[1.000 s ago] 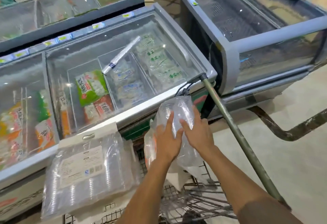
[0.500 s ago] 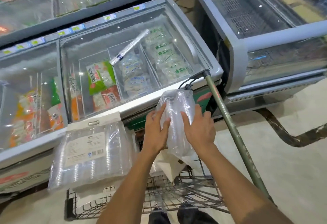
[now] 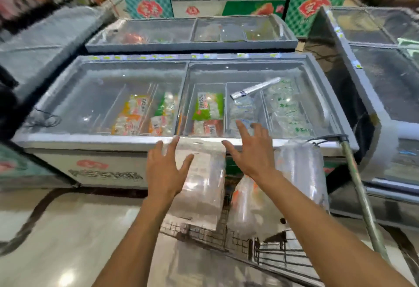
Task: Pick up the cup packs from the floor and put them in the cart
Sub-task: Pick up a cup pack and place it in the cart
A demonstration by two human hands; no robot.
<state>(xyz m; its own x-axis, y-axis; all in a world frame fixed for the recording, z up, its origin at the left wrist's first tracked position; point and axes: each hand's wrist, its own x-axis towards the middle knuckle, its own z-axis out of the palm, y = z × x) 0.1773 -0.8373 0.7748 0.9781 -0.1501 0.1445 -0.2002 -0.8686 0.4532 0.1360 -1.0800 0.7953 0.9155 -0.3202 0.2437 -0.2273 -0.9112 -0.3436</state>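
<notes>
Clear plastic cup packs stand in the wire cart point(image 3: 267, 257) below my arms. A tall pack of stacked cups point(image 3: 301, 169) leans at the cart's far right, by the handle. A flat wide pack with a white label point(image 3: 201, 184) stands upright between my hands. A bagged pack with orange inside point(image 3: 247, 207) lies under my right forearm. My left hand point(image 3: 165, 171) is open with fingers spread, beside the flat pack. My right hand point(image 3: 251, 150) is open too, raised above the packs and holding nothing.
A glass-topped chest freezer point(image 3: 158, 141) with frozen food packets stands right behind the cart. Another freezer point(image 3: 385, 114) is at the right, close to the cart's grey handle bar point(image 3: 360, 196). Glossy floor point(image 3: 56, 230) spreads to the left. More freezers and shelves stand farther back.
Both hands have let go of the tall cup pack, which now stands in the cart. The hands have lifted and spread. The view has swung up and to the left.
</notes>
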